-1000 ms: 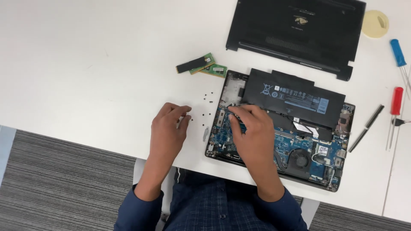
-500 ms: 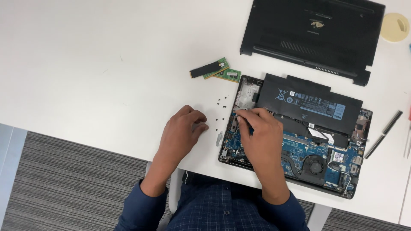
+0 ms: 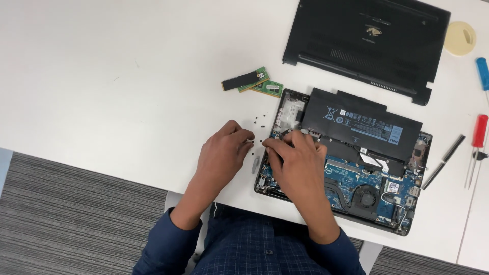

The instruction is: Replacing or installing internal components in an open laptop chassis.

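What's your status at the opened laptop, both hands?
Left hand pinching beside loose screws. Right hand on opened laptop board, left edge. Memory modules lie apart, nothing blocking.

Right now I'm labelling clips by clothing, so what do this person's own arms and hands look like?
Both hands are bare: no gloves, rings or watch show on the left hand or the right hand. The forearms are uncovered, with dark blue sleeves pushed up toward the elbows. The cloth carries a faint check pattern, clearer on the matching shirt front.
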